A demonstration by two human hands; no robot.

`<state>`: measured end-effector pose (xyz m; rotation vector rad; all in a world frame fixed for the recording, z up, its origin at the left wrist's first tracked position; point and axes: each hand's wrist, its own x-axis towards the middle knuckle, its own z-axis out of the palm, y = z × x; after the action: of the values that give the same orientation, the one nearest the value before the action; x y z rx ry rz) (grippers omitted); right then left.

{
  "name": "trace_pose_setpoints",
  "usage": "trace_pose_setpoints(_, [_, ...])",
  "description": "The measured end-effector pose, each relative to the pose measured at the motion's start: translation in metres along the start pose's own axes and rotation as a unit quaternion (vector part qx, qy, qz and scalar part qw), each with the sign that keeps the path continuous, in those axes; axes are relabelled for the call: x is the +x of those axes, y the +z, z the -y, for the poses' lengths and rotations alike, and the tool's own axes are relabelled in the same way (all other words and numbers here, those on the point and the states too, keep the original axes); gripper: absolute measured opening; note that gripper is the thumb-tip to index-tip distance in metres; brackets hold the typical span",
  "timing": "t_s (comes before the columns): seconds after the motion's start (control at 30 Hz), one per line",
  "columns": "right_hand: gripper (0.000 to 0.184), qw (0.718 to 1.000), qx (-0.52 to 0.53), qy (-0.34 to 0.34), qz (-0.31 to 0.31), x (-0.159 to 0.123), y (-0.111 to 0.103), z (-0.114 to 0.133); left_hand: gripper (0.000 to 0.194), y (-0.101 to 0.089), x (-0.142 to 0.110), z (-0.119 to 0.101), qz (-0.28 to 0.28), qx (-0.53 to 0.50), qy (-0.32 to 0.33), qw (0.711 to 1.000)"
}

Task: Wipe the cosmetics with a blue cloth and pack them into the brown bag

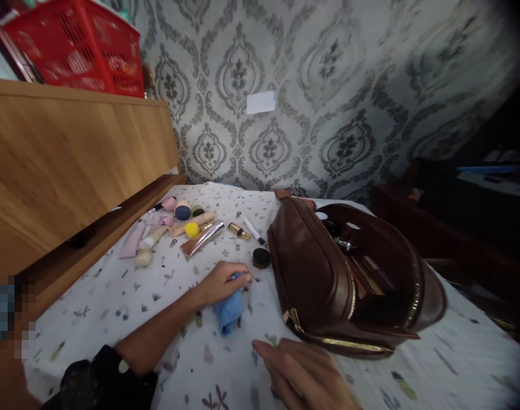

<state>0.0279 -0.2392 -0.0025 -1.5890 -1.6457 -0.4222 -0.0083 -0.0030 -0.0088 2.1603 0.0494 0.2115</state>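
Left hand (pixel 221 282) — fingers clamped on a blue cloth (pixel 229 310) lying on the bed sheet (pixel 114 296), beside the open brown bag (pixel 323 273). Right hand (pixel 304 373) rests flat, fingers together, holding nothing. Grip the cloth's bunched top — not an edge.

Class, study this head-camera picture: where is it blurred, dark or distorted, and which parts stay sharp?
Head view: the right hand is smeared by motion blur at the bottom edge; the right corners darken to near black; the wallpaper pattern bends toward the edges; the brown leather bag and the left hand gripping the blue cloth are fairly sharp.
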Motion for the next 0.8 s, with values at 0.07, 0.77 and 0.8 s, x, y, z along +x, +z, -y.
trace_pose_setpoints(0.07, [0.029, 0.995, 0.079, 0.054, -0.002, 0.024, 0.021, 0.006, 0.033, -0.008, 0.001, 0.006, -0.075, 0.088, 0.015, 0.993])
trace_pose_setpoints(0.77, [0.03, 0.849, 0.358, 0.388, 0.014, 0.062, 0.089, -0.027, 0.031, -0.059, -0.005, 0.029, -0.23, 0.443, -0.213, 0.84])
trace_pose_setpoints(0.8, [0.029, 0.852, 0.356, 0.385, 0.015, 0.062, 0.09, -0.027, 0.03, -0.06, -0.005, 0.028, -0.233, 0.437, -0.21, 0.843])
